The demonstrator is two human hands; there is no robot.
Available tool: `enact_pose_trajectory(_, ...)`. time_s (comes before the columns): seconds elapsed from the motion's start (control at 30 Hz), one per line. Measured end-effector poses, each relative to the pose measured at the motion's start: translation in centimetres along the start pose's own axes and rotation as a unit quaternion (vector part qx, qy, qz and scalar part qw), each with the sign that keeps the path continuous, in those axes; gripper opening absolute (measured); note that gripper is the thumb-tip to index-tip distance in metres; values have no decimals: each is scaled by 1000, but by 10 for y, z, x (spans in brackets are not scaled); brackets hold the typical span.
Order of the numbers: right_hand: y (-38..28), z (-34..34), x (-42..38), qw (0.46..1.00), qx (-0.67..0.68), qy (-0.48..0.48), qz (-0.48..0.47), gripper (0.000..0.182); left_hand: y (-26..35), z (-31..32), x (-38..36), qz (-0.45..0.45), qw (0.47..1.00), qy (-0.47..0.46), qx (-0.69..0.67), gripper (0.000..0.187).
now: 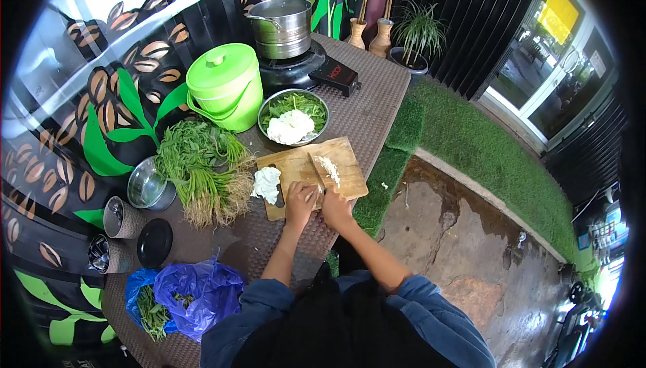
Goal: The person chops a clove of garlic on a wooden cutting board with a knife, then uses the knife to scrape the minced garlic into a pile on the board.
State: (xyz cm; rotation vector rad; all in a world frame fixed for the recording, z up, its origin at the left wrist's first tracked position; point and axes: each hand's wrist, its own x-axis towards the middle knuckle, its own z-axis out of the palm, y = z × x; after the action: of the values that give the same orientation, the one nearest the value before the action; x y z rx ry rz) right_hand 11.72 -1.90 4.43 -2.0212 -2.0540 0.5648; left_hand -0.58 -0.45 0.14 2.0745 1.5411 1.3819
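My right hand [336, 209] is wrapped round the handle of a knife [315, 169], whose blade points away from me over a wooden cutting board [351, 154]. My left hand [301, 201] rests on the board just left of the blade, fingers bent and pressed together; what they hold, if anything, is too small to name. Finely chopped white pieces [328, 171] lie right of the blade. A crumpled white plastic bag or wrap [266, 183] sits at the board's left edge. Beyond the board stands a metal bowl [328, 113] with cut greens [306, 104] and a white bundle [291, 127].
Left of the board lies a heap of rooted leafy greens [202, 166]. Behind are a green lidded bucket [225, 88] and a steel pot [282, 31] on a stove [296, 65]. A glass bowl [149, 186], a black lid [155, 243] and blue plastic bags [202, 294] occupy the left side.
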Motion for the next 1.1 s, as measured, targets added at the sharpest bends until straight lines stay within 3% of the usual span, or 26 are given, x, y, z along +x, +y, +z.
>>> enact_pose_trajectory(0.13, 2, -1, -3, 999, 22, -12, -23, 28, 1, -1, 1, -1, 1000, 1, -9, 12)
enact_pose_trajectory(0.23, -4, 13, -14, 999, 3, 27, 25, 28, 2, -1, 1, -5, 1000, -4, 1, 11)
enact_pose_trajectory(0.3, -4, 12, -6, 997, 63, -27, 45, 35, 3, -2, 3, -7, 1000, -6, -2, 12)
enact_pose_trajectory(0.43, -3, 0, 2, 1000, 15, 15, -14, 27, 6, -5, 1, -13, 1000, -9, -2, 13)
enact_pose_trajectory(0.67, -5, 10, -5, 999, 41, -5, 25, 35, -1, -1, -2, -26, 999, 12, -22, 11)
enact_pose_trajectory(0.83, -1, -8, 2, 997, 61, -47, 4, 39, 5, -5, -3, 32, 999, 16, 14, 12)
enact_pose_trajectory(1.0, -13, 6, -21, 998, 20, -40, 47, 29, 0, -2, -6, 5, 1000, 23, -1, 14)
enact_pose_trajectory(1.1, -6, 6, -9, 999, 27, -22, 18, 25, -1, -3, -8, 1, 1000, 8, -12, 17)
